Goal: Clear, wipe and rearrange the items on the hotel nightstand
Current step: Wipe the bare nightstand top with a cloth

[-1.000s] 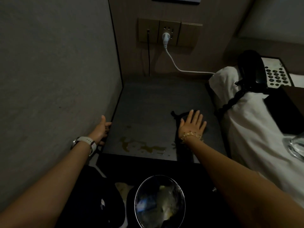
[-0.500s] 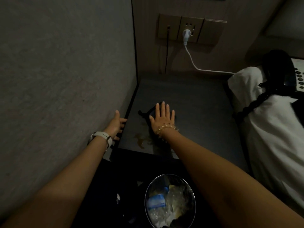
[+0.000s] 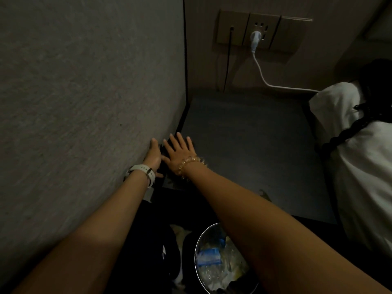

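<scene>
Left hand (image 3: 153, 157): arm extended along the wall, fingers straight and together, at the nightstand (image 3: 250, 145) left edge. Right hand (image 3: 179, 152): palm down, fingers spread flat on a dark cloth (image 3: 164, 148) protruding beyond its fingertips.

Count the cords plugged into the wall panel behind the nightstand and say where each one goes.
2. A thin black cord plugs in at the panel's left and drops straight down behind the nightstand. A white plug and cable sits in the middle socket and runs right, behind the white bedding. Their far ends are hidden.
</scene>
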A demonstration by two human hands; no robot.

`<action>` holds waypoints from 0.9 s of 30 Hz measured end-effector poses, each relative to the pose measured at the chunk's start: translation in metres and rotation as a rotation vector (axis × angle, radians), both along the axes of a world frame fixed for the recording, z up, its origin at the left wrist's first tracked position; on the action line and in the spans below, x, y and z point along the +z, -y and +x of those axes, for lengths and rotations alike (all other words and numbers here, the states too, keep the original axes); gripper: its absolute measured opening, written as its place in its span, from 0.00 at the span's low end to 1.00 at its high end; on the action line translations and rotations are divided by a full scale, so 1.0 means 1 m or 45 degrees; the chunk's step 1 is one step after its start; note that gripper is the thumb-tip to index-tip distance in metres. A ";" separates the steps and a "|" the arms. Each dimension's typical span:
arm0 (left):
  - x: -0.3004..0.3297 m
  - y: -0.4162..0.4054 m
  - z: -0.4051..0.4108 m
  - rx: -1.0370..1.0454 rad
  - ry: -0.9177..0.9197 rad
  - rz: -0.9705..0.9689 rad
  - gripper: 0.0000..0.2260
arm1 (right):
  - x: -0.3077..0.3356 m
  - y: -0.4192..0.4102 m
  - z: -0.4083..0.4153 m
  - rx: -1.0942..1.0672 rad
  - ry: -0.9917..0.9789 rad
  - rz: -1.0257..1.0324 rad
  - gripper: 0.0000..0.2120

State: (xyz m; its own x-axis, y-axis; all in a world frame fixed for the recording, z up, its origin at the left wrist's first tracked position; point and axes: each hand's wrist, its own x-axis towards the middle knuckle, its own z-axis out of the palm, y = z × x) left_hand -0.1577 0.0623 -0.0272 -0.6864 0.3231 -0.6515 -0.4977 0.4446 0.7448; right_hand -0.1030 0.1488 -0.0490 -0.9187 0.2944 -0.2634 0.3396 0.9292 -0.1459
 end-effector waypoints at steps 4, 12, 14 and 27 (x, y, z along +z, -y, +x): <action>0.001 -0.001 0.000 -0.071 -0.009 -0.063 0.33 | 0.006 -0.010 0.010 0.235 0.029 0.006 0.28; 0.001 0.001 0.007 -0.207 -0.053 -0.108 0.32 | 0.007 -0.030 0.045 0.407 -0.066 0.041 0.27; 0.001 0.002 0.009 -0.258 -0.070 -0.130 0.33 | 0.007 -0.036 0.054 0.414 -0.064 0.046 0.28; -0.003 0.005 0.011 -0.490 -0.116 -0.141 0.30 | 0.011 -0.121 0.154 0.125 -0.019 0.033 0.28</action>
State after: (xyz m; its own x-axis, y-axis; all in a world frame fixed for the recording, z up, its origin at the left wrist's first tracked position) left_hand -0.1462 0.0576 -0.0301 -0.5854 0.4993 -0.6388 -0.2134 0.6652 0.7155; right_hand 0.0512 0.2701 -0.0380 -0.9473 0.2089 -0.2429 0.2443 0.9615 -0.1261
